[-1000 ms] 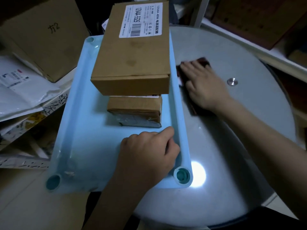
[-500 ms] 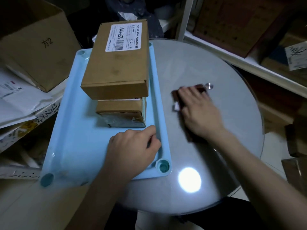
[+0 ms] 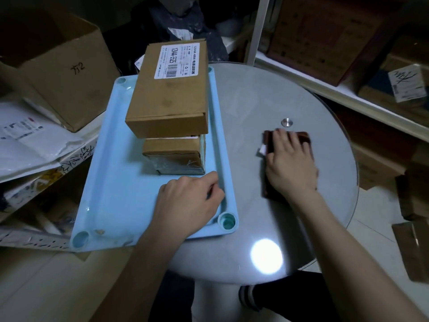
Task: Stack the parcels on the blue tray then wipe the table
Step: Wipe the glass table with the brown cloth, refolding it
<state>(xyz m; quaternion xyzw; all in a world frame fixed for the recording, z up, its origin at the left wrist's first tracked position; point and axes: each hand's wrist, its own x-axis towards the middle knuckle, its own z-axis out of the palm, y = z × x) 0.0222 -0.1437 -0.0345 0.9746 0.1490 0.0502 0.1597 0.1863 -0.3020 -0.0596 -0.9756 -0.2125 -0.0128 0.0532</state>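
A light blue tray (image 3: 116,182) lies on the left part of a round glass table (image 3: 255,101). On it a large brown parcel (image 3: 169,98) with a white label rests on a smaller taped parcel (image 3: 174,156). My left hand (image 3: 188,203) rests on the tray's near right part, fingers curled against its right rim. My right hand (image 3: 290,166) lies flat, pressing a dark brown cloth (image 3: 301,137) onto the table right of the tray. Most of the cloth is hidden under the hand.
A metal stud (image 3: 287,122) sits in the glass just beyond the cloth. An open cardboard box (image 3: 65,73) and paper mailers (image 3: 27,140) crowd the left. Shelves with boxes (image 3: 325,43) run along the right. A lamp reflection (image 3: 266,256) glares near the table's front edge.
My right hand has slid the cloth away from the tray's edge to the right across the glass. My left hand has stayed on the tray. The camera view has shifted.
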